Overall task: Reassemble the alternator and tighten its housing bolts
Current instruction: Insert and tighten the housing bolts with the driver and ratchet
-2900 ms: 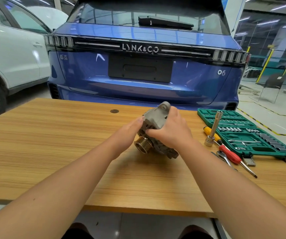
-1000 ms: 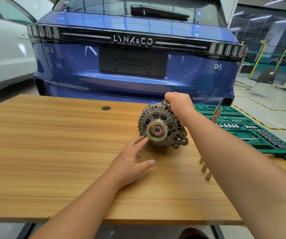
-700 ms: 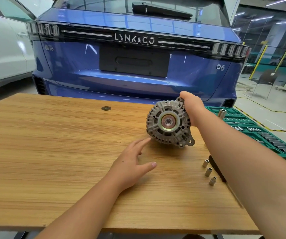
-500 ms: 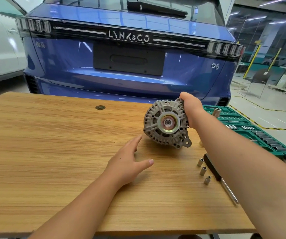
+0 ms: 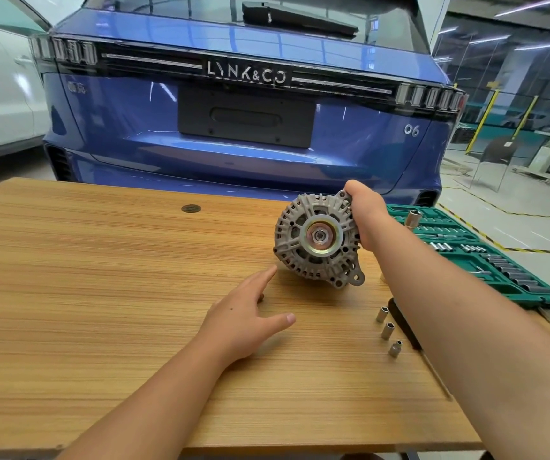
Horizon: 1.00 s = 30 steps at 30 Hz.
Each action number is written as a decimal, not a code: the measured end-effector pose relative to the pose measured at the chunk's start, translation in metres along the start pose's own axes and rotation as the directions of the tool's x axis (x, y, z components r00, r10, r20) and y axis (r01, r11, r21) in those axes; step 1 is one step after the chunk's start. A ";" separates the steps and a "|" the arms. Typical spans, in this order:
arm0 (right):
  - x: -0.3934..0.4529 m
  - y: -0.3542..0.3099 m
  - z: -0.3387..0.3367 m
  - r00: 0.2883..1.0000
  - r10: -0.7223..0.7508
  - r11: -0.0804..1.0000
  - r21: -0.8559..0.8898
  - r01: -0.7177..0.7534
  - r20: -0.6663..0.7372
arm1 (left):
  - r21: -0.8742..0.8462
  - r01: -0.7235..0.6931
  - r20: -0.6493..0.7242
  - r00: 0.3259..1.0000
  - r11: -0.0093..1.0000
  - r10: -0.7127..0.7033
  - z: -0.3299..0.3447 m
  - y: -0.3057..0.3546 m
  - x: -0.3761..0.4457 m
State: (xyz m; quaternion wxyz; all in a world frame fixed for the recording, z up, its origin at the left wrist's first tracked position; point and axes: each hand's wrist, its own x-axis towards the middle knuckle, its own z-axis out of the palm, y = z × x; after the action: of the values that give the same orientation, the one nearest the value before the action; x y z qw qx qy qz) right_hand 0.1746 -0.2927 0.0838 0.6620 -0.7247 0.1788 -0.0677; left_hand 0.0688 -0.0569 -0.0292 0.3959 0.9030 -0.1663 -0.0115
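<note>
where the wooden table (image 5: 101, 327) fills the lower frame, the left hand (image 5: 243, 322) lies near centre, fingers straight and spread, holding nothing, forefinger tip just short of the alternator (image 5: 316, 240). three small sockets (image 5: 387, 330) sit lower right beside a dark tool handle (image 5: 403, 323). right of centre the right hand (image 5: 368, 215) grips the alternator's upper right edge; its grey ribbed housing stands on edge, brass-toned pulley facing the camera. a green socket case (image 5: 485, 257) lies at right, a blue car (image 5: 243, 104) beyond.
</note>
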 end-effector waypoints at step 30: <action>-0.047 0.039 -0.006 0.918 -0.396 0.912 -0.128 0.390 -0.023 | -0.163 0.013 -0.062 0.998 0.987 -0.023 -0.001 0.006 -0.006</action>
State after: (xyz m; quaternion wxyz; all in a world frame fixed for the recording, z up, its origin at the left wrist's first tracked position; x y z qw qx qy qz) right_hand 0.1227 -0.2839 0.0521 0.5855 -0.7826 0.0492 -0.2059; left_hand 0.0613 -0.0577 -0.0249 0.4732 0.8692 -0.1437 0.0003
